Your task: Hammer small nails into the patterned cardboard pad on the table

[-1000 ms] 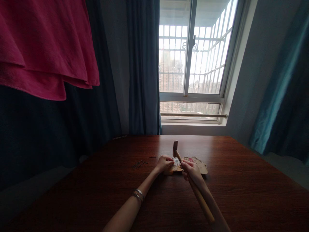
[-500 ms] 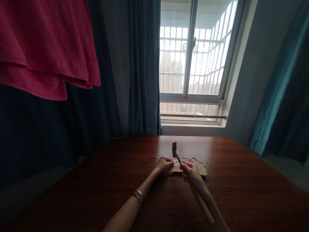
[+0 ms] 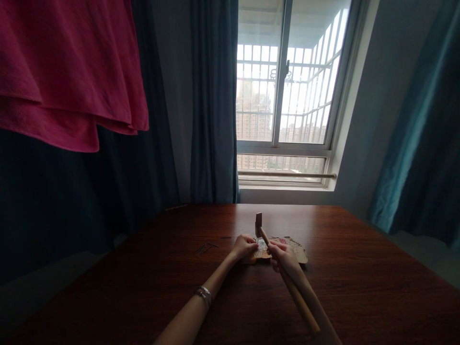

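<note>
My right hand (image 3: 283, 257) is wrapped round the wooden handle of a hammer (image 3: 297, 302). The hammer's head is raised, standing just above a thin upright nail (image 3: 256, 241). My left hand (image 3: 245, 247) pinches that nail between thumb and fingertips, low over a board. The board (image 3: 299, 253) is light, with a patterned, speckled face and a notched far edge; it lies flat on the table, partly hidden under both hands. Left of my left hand, several loose nails (image 3: 206, 247) lie in a small pile.
The brown wooden table (image 3: 359, 287) fills the lower view. A single nail (image 3: 225, 237) lies beyond the pile. A barred window (image 3: 280, 96) stands behind the table, with blue curtains (image 3: 214, 105) beside it. A pink cloth (image 3: 72, 72) hangs at upper left.
The whole view has shifted slightly. The hammer's head and both hands keep nearly the same places, with the nail still pinched.
</note>
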Demonstrator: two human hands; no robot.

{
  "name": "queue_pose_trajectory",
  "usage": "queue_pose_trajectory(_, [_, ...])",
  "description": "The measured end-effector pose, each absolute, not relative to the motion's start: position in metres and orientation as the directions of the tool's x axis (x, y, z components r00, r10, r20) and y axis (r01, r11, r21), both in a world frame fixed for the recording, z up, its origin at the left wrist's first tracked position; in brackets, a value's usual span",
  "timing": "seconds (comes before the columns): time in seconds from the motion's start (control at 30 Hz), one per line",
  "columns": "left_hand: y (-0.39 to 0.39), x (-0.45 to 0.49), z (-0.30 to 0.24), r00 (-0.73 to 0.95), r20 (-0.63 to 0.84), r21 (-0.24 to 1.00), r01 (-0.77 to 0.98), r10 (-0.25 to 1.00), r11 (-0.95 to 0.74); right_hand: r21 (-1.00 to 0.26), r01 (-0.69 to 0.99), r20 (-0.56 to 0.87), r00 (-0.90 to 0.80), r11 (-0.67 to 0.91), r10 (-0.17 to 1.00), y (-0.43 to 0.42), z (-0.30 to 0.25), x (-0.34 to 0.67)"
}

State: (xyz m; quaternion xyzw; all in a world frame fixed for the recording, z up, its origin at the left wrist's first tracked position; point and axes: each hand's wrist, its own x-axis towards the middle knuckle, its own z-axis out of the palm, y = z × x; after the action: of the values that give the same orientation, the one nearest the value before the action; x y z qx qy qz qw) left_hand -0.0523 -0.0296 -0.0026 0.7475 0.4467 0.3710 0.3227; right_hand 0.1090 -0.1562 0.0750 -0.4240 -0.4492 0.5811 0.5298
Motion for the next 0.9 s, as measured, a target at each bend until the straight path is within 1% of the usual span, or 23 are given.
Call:
queue_pose_trajectory(0.13, [-0.0309, -0.0521, -0.0011, 0.318, 0.278, 0.809, 0.433, 0.907, -0.399, -0.968, -0.251, 0.011, -0.059, -0.004, 0.998, -0.1599, 0.0757, 0.1091])
queue_pose_trajectory(0.3, [-0.0334, -0.0522, 0.0015, 0.316, 0.267, 0.801, 0.452, 0.91, -0.392, -0.971, -0.235, -0.03, -0.063, -0.044, 0.998, -0.1609, 0.0771, 0.1102])
queue_pose_trajectory(0.47, [-0.0347, -0.0529, 0.0028, 0.31, 0.291, 0.803, 0.436, 0.905, -0.407, -0.97, -0.244, 0.017, -0.053, 0.004, 0.998, -0.1589, 0.0813, 0.1112])
queue_pose_trajectory(0.7, [-0.0346, -0.0522, 0.0037, 0.313, 0.264, 0.791, 0.472, 0.912, -0.39, -0.967, -0.253, -0.011, -0.024, -0.017, 1.0, -0.1579, 0.0788, 0.111])
queue_pose_trajectory(0.9, [-0.0357, -0.0524, 0.0037, 0.332, 0.281, 0.771, 0.481, 0.901, -0.417, -0.963, -0.269, 0.006, -0.051, -0.008, 0.999, -0.1641, 0.0775, 0.108])
